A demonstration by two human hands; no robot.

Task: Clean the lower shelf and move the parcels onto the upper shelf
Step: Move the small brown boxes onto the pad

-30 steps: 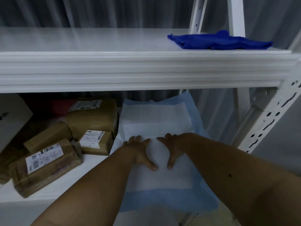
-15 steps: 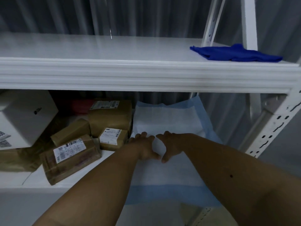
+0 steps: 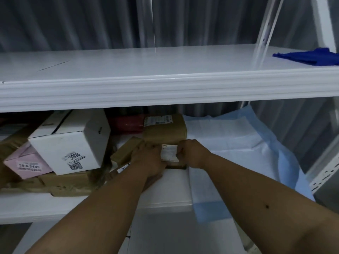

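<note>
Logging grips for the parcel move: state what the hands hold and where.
Both hands grip one small brown parcel on the lower shelf: left hand at its left end, right hand at its right end.

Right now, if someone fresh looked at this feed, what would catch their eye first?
Both bare hands, left hand and right hand, close on a small brown cardboard parcel with a white label at the middle of the white lower shelf. Left of it, a big white carton marked 3008 leans among the parcels, with a pale blue and white absorbent pad spread to the right. Above, a dark blue cloth lies at the far right of the white upper shelf.
</note>
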